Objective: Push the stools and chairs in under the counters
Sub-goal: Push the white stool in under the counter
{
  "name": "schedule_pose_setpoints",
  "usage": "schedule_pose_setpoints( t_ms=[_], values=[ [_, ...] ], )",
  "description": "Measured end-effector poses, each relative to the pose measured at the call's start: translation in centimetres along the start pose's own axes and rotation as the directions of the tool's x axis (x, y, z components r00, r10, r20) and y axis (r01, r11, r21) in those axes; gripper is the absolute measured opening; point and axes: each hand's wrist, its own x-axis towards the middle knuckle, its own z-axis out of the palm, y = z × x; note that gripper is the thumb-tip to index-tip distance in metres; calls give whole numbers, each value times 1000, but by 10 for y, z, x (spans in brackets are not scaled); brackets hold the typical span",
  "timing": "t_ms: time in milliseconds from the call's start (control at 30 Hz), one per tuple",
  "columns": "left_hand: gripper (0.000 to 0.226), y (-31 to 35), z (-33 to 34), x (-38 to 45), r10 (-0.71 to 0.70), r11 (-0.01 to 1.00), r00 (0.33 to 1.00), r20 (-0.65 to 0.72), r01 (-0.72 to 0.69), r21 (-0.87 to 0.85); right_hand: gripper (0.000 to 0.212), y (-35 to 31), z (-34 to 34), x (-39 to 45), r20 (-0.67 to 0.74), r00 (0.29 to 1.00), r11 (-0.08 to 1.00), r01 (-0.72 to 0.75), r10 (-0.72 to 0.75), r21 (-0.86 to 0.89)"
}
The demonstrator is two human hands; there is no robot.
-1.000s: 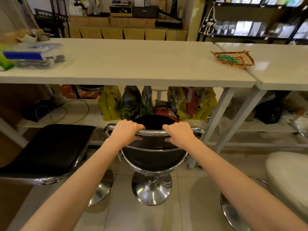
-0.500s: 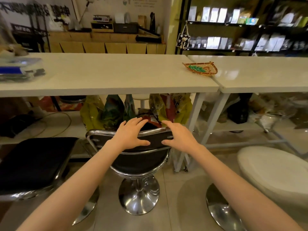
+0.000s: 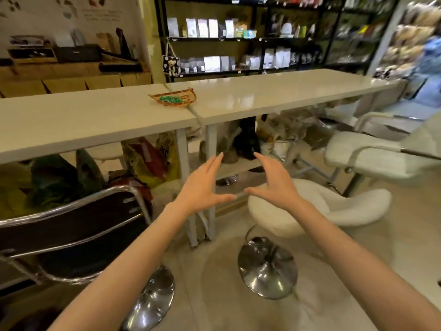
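Beyond the fingertips, black shelving (image 3: 250, 39) stocked with pale pouches lines the far wall, a wooden cabinet (image 3: 71, 75) stands to their left, and glossy beige floor tiles (image 3: 214, 271) lie below.

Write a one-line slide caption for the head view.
Both open hands, left and right, reach toward the white moulded stool on its chrome base, beside the black chrome-framed stool.

A black stool (image 3: 71, 225) with a chrome-framed backrest is sitting at the left, partly under the left white counter (image 3: 90, 120). A white stool (image 3: 317, 206) on a chrome disc base is standing clear of the right counter (image 3: 274, 96). A white chair (image 3: 372, 156) is standing farther right.
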Motion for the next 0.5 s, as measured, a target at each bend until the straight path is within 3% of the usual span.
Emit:
schedule_pose_setpoints(
  t_ms=[267,500],
  values=[
    [112,136,109,77,105,980,985,138,-79,-184,95,152,-87,-58,0,995,980,-99,101,-174],
    [114,203,184,124,152,963,941,301,-72,-261,98,251,-119,-95,68,965,955,-237,253,-181]
  ],
)
